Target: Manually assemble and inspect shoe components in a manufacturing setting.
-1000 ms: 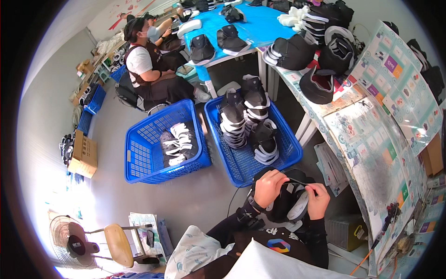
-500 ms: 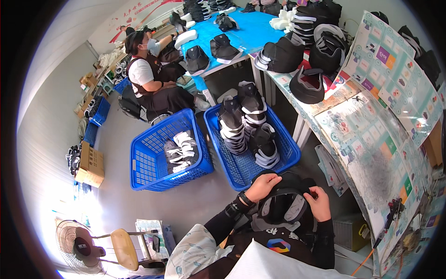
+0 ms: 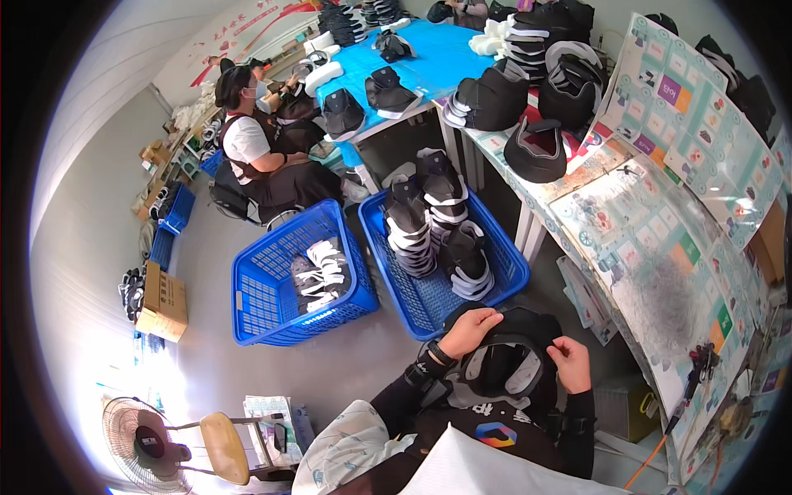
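Left hand point(image 3: 466, 334) clamps the black shoe upper point(image 3: 500, 356); whether right hand point(image 3: 571, 363) grips it cannot be told. Uneven pull could skew it.

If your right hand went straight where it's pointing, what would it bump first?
The right hand would probably meet the black rounded fabric piece with grey lining first; whether they touch is unclear.

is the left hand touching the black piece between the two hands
Touching. The head view shows the left hand with its fingertips pressed onto the far edge of the black piece, no gap between them.
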Available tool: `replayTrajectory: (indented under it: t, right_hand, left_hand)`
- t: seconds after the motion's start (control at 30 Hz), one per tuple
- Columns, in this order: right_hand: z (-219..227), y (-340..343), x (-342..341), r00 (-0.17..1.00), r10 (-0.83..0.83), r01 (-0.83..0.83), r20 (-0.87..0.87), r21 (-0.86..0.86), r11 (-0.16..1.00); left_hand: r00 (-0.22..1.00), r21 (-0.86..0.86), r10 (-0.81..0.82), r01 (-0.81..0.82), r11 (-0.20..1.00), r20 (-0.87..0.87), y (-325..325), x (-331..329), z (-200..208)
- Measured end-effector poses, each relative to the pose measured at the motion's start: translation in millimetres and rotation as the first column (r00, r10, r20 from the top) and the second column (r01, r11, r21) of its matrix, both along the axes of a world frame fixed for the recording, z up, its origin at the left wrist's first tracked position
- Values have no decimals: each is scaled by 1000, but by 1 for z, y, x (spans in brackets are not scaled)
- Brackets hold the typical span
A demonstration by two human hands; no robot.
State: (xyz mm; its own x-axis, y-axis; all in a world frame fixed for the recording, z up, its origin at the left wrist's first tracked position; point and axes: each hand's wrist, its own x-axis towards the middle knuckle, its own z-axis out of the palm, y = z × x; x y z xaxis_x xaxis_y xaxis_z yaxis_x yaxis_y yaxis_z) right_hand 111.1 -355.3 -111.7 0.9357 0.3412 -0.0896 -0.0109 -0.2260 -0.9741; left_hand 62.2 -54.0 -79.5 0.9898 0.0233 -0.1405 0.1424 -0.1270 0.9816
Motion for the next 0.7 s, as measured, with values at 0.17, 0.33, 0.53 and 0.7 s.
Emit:
replayTrajectory:
  t: [0.17,0.33,0.53,0.7]
  right_hand:
    - [2,-5,0,994,63,-55,-87,93,994]
    - [-2,-3,2,991,87,-73,-106,133,988]
    - [-8,1,2,988,67,-47,-137,146,988]
    - [-1,6,2,991,91,-81,-94,103,991]
  left_hand:
    - [1000,-33,-11,11,999,0,1,-1,-4]
    - [1000,-30,-10,10,1000,4,5,-1,-12]
    - [1000,-3,-3,3,1000,0,6,-1,-13]
    - [1000,-10,4,-4,1000,5,7,-2,-7]
